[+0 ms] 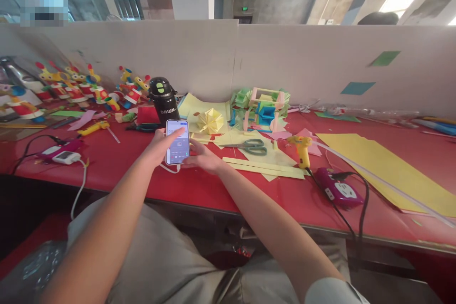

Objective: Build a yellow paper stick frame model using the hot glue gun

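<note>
Phone [177,142] propped upright on red counter [199,185]: right hand [204,156] grips its right edge, left hand [161,145] has one extended finger touching the screen. Scissors [251,147] lie right.

left hand [158,145] pointing, right hand [203,157] cupped

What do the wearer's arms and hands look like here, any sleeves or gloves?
Left hand and right hand are bare: no gloves, and no rings or watch visible. Both forearms are uncovered. A pale short sleeve shows at the right upper arm only.
</note>
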### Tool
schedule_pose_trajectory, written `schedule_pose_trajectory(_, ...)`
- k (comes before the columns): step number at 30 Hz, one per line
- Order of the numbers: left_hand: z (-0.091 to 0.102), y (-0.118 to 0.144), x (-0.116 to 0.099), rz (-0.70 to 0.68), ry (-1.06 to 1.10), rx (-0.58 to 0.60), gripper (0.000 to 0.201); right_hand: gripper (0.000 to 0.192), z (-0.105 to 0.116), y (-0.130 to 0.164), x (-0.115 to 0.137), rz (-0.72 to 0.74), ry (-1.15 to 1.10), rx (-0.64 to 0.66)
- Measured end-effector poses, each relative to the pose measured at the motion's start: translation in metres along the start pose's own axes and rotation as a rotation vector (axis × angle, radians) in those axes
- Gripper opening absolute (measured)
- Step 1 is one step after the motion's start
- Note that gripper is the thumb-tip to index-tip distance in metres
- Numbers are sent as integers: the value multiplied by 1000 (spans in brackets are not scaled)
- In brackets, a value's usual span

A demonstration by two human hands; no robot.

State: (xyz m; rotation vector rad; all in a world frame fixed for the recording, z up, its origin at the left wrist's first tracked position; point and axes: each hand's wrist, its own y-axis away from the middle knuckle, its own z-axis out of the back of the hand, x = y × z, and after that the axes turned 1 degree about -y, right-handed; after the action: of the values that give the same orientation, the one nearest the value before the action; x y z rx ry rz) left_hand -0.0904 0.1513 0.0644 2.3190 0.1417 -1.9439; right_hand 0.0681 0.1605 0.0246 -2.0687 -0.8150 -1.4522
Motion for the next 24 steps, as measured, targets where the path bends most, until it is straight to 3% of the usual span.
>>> schedule_pose_trajectory(5, -5, 10, -8, 16, 157, 15, 48, 72, 10, 11, 0, 58, -49, -77)
schedule_pose_trajectory(11, -15, 23, -9, -41, 253, 163, 52, 65, 15, 24, 14, 103, 44, -94)
schedule_pose_trajectory(17, -22, 25, -5, -57, 297, 183, 53, 39, 14, 19, 13, 61, 78, -292)
schedule_pose_trajectory(24, -20, 25, -5, -59, 303, 196, 54, 50, 9, 24, 17, 90, 156, -203)
